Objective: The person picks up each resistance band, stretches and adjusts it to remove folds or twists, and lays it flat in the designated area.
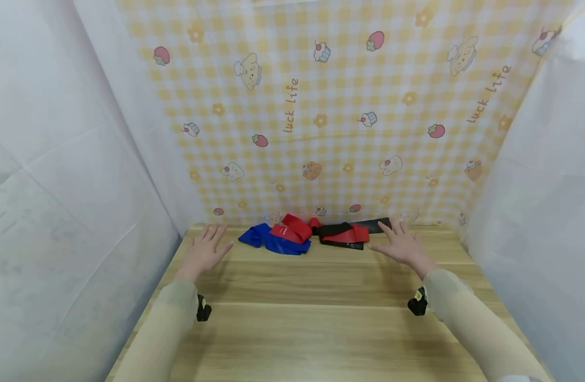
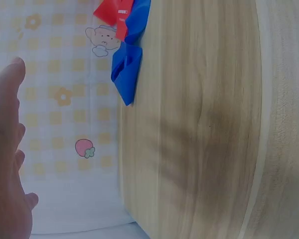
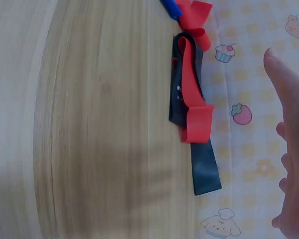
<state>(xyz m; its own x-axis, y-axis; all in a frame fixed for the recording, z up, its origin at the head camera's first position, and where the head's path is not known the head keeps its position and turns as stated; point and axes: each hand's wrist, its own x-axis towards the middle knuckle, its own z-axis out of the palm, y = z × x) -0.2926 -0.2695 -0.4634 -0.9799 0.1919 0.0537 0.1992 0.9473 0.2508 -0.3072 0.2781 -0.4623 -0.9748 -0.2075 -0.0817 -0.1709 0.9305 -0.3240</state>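
Observation:
My left hand (image 1: 205, 253) is spread above the left part of the wooden table, holding nothing. To its right lies a blue elastic band (image 1: 284, 245), loosely folded, its pointed end toward this hand. A red band (image 1: 292, 229) with small white print lies over the blue one. Beside them a black band (image 1: 334, 229) is tangled with another red stretch of band (image 3: 190, 84), and one flat black end sticks out to the right. My right hand (image 1: 403, 246), fingers spread and holding nothing, hovers near that black end.
The wooden table (image 1: 292, 329) ends at a yellow checked cloth (image 1: 321, 95) hanging behind the bands. White sheets close in the left side (image 1: 72, 185) and the right side (image 1: 536, 185). Each wrist carries a small black camera mount.

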